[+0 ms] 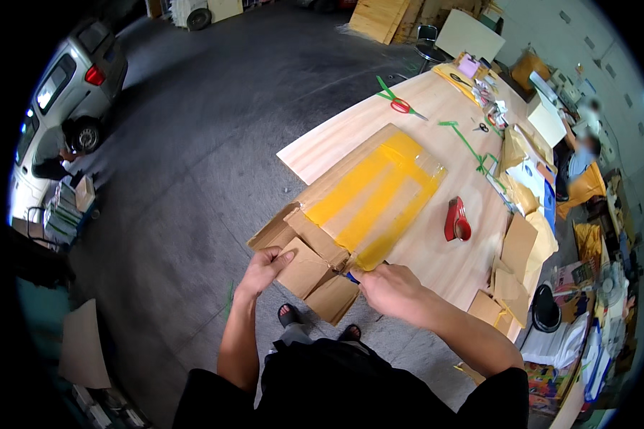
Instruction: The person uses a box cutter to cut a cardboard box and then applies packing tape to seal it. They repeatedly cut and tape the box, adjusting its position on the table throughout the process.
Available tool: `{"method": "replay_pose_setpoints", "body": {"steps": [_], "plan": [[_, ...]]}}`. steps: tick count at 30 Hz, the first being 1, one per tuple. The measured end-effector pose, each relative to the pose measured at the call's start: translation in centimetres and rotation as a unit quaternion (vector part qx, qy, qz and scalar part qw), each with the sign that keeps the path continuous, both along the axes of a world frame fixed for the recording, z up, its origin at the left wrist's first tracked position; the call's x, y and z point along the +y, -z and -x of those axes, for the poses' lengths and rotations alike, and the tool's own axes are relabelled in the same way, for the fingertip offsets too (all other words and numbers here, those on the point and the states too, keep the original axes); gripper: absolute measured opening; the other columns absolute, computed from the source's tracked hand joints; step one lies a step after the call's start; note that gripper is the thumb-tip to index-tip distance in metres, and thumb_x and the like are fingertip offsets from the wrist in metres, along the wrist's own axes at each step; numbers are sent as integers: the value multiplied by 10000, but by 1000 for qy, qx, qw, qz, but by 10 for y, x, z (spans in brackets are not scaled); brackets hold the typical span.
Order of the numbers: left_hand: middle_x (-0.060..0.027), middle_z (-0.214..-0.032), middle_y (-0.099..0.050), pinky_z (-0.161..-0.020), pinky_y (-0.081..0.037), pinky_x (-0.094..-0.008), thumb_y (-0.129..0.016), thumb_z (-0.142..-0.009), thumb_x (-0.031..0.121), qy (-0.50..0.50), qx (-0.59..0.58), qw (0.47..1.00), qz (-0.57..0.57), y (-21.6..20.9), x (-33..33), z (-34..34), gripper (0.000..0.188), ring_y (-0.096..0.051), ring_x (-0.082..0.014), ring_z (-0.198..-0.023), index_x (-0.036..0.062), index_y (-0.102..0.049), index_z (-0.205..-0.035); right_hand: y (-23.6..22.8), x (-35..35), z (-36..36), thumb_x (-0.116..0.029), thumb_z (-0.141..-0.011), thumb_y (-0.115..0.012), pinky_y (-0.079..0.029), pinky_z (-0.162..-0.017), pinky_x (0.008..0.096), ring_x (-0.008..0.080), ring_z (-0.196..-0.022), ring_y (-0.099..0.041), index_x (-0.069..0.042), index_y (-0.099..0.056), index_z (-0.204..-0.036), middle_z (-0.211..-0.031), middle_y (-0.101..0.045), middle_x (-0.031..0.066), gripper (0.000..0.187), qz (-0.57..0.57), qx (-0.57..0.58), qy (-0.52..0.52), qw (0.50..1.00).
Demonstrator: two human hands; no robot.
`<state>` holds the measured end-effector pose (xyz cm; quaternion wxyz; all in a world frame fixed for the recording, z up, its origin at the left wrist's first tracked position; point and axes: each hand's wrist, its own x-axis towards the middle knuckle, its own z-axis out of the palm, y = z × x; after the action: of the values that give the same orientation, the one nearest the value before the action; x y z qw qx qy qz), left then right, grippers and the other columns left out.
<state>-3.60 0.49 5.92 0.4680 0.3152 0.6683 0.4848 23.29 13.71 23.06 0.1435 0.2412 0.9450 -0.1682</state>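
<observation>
A cardboard box (322,234) with broad strips of yellow tape lies on the table, its near-end flaps sticking out past the table edge. My left hand (265,268) is closed on one of these flaps (302,268), thumb on top. At the right corner of that end, my right hand (390,287) is closed around a slim blue tool (351,277) that looks like a utility knife. Its tip is at the cardboard, and most of it is hidden by my fingers. To the right of the box lies a red tape dispenser (458,220).
Scissors with red and green handles (401,106), small black scissors (481,128) and green strapping (469,146) lie farther along the wooden table (322,146). Cardboard pieces (508,286) crowd its right edge. A person crouches by a silver van (71,79) at far left; another sits at right.
</observation>
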Motion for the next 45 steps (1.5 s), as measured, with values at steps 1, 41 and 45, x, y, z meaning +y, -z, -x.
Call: {"method": "replay_pose_setpoints", "body": {"steps": [1, 41, 45], "plan": [[67, -696, -531, -576, -378, -291, -745, -1035, 344, -1, 9, 1000, -1, -7, 0, -5, 401, -437, -50, -666, 48, -656, -778, 4, 2, -7, -143, -993, -608, -596, -735, 502, 400, -831, -744, -64, -678, -1297, -883, -744, 214, 321, -2, 14, 10, 1000], [-167, -778, -700, -643, -539, -444, -661, -1039, 450, 63, 300, 949, 66, -48, -41, -126, 462, -706, -329, -650, 29, -695, -851, 55, -49, -74, -260, -1038, -619, -581, -636, 495, 390, -735, -722, 0, -627, -1267, -837, -704, 182, 346, -11, 169, 123, 978], [-185, -813, -686, -690, -531, -479, -662, -1040, 416, 60, 327, 942, 51, -30, -41, -126, 438, -696, -395, -765, 20, -674, -853, 67, -46, -74, -241, -1039, -611, -585, -634, 495, 395, -705, -718, 14, -644, -1217, -814, -705, 184, 313, -18, 205, 115, 972]]}}
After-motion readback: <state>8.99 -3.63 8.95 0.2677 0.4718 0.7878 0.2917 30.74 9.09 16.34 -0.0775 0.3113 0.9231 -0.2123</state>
